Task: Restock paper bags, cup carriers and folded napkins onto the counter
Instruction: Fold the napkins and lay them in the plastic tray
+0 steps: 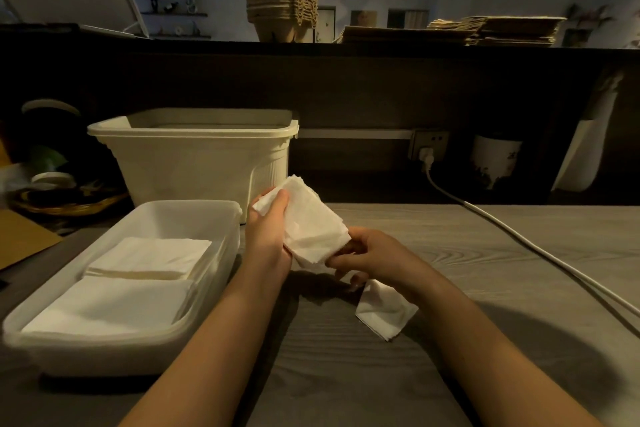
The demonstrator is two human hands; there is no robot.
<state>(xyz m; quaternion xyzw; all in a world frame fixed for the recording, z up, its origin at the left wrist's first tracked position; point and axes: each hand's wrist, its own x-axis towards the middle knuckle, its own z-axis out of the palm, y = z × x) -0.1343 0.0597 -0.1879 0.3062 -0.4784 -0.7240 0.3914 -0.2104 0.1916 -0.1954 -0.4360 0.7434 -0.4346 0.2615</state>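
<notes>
I hold a small stack of white napkins (311,222) above the wooden table. My left hand (268,229) grips its far left edge, thumb on top. My right hand (367,256) pinches the near right corner. Another folded napkin (382,310) lies on the table under my right wrist. At the left, a shallow white tray (221,253) holds two piles of flat napkins (138,274). Up on the dark counter stand a stack of pulp cup carriers (280,3) and flat stacks of brown paper bags (485,29).
A cream plastic bin (194,152) stands behind the tray. A white power cable (519,239) runs from a wall socket (427,146) across the table's right side. A white cup (495,156) sits by the back wall. Clutter and a basket (65,204) fill the far left.
</notes>
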